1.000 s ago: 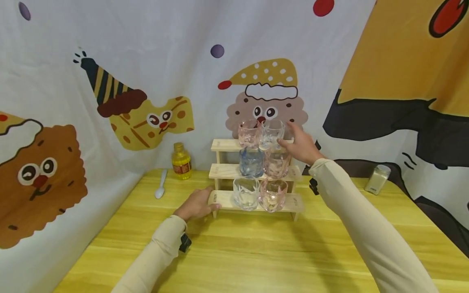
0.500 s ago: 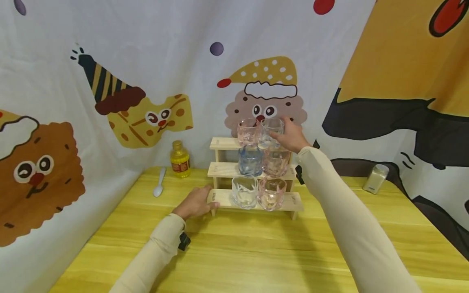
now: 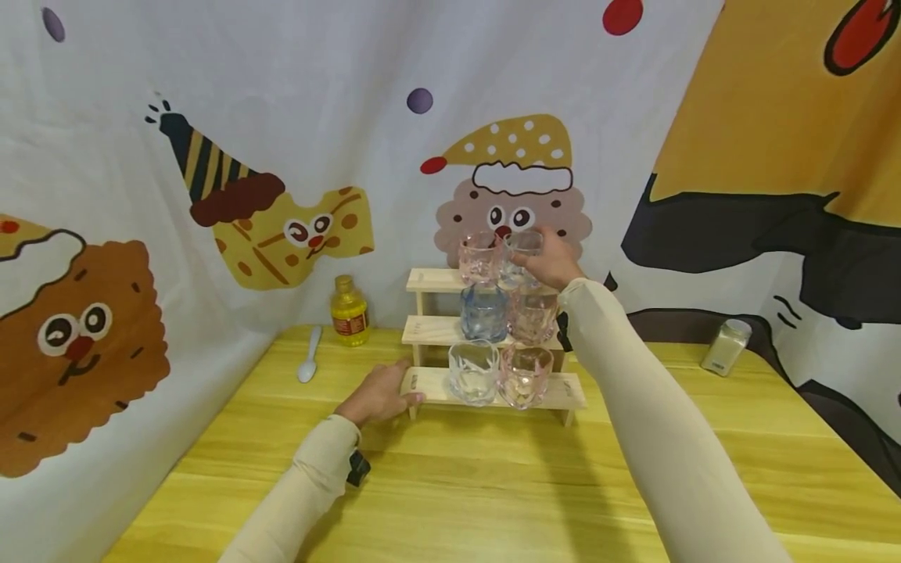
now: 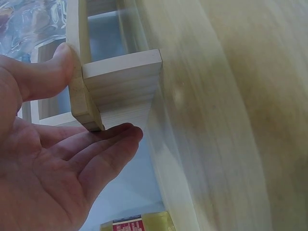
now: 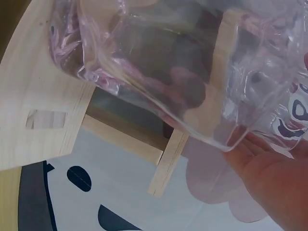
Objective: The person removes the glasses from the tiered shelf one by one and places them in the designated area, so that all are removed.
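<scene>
A three-step wooden stand (image 3: 432,381) bears two drinking glasses on each step. My left hand (image 3: 380,391) holds the left end of its lowest step, the thumb on the plank (image 4: 79,91) and the fingers against its end and underside in the left wrist view. My right hand (image 3: 554,262) grips the clear glass (image 3: 517,275) at the top right, thumb in front and fingers behind. Left of that stands a pinkish glass (image 3: 479,262). On the middle step are a blue glass (image 3: 484,314) and a pink glass (image 3: 533,317); below are a clear glass (image 3: 473,375) and a pink glass (image 3: 524,379).
A yellow bottle (image 3: 349,313) and a light spoon (image 3: 308,356) are left of the stand on the wood-patterned table (image 3: 450,485). A small jar (image 3: 726,346) stands at the far right. A printed cloth (image 3: 394,156) hangs close behind.
My right hand has moved left, closing in around the clear glass on the top step. My left hand keeps its place on the stand, and the glasses stay where they were.
</scene>
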`<state>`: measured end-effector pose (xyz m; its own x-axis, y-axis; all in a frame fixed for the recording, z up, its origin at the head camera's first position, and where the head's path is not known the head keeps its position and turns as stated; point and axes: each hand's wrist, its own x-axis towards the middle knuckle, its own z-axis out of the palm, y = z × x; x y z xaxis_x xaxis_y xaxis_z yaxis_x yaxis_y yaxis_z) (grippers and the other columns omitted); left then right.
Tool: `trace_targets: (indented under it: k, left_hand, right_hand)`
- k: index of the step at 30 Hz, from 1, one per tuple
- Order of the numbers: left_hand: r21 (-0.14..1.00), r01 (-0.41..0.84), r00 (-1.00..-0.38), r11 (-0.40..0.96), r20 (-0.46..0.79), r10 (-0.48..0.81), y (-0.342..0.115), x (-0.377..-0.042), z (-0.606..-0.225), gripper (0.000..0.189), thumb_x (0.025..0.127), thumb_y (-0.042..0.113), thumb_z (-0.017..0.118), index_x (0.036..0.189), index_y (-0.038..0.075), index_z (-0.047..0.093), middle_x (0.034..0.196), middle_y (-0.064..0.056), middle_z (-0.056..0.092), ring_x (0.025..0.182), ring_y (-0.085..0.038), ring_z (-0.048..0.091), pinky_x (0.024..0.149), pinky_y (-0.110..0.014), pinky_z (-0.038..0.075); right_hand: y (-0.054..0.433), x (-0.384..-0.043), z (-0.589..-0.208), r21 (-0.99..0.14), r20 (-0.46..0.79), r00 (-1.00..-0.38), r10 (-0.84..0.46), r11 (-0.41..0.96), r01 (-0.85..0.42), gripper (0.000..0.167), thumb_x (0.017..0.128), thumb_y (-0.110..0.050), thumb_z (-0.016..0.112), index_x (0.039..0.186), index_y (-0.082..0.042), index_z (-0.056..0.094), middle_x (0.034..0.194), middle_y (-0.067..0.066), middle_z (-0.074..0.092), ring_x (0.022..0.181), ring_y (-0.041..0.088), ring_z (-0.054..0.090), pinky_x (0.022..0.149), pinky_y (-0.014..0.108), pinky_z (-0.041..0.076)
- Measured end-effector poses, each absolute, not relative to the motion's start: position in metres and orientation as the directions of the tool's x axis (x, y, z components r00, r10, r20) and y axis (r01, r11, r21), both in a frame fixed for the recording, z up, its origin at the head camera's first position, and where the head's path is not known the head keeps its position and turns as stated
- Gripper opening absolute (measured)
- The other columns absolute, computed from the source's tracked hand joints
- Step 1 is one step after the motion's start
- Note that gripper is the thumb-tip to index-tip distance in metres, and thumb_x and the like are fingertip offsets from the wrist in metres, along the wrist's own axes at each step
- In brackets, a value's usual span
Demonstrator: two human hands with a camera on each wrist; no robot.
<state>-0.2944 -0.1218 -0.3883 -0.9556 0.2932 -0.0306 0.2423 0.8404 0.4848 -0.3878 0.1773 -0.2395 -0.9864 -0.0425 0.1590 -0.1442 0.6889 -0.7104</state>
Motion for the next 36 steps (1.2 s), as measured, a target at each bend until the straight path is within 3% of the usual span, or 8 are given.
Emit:
trace_targets:
  k: [12,24,31,36]
  left_hand:
    - [0.498,0.228,-0.958,0.837,-0.037,0.283,-0.120,-0.292,-0.394,0.069,0.096,0.034,0.068,0.150,0.001,0.041,0.135,-0.024,0.062,0.132,-0.044,0.052,0.110,-0.054,0.044]
    - [0.500,0.259,-0.952,0.827,-0.014,0.307,-0.120,-0.294,-0.396,0.069,0.096,0.033,0.068,0.150,0.000,0.040,0.140,-0.025,0.058,0.134,-0.045,0.050,0.111,-0.055,0.043]
    - [0.499,0.253,-0.955,0.829,-0.005,0.295,-0.123,-0.293,-0.395,0.070,0.096,0.033,0.068,0.150,0.000,0.040,0.138,-0.026,0.060,0.132,-0.044,0.053,0.109,-0.053,0.045]
    - [0.515,0.243,-0.957,0.822,-0.011,0.289,-0.125,-0.293,-0.392,0.071,0.097,0.033,0.068,0.152,0.000,0.038,0.141,-0.026,0.058,0.135,-0.045,0.049,0.112,-0.055,0.042]
  right_hand:
    - [0.178,-0.390,-0.243,-0.760,0.129,-0.992,-0.008,0.641,-0.105,0.085,0.095,-0.031,0.069,0.161,-0.011,0.019,0.167,0.017,0.023,0.149,0.042,0.031,0.116,0.061,0.035]
    - [0.187,-0.386,-0.240,-0.759,0.181,-0.983,0.002,0.636,-0.139,0.084,0.093,-0.029,0.072,0.160,-0.009,0.024,0.164,0.018,0.028,0.149,0.043,0.030,0.118,0.060,0.033]
    - [0.191,-0.384,-0.231,-0.757,0.199,-0.980,-0.016,0.632,-0.164,0.083,0.095,-0.027,0.069,0.160,-0.005,0.022,0.161,0.023,0.032,0.143,0.043,0.039,0.115,0.059,0.038]
    - [0.197,-0.383,-0.225,-0.750,0.250,-0.968,-0.030,0.626,-0.213,0.078,0.094,-0.023,0.071,0.158,-0.008,0.029,0.160,0.020,0.035,0.143,0.042,0.039,0.113,0.060,0.038]
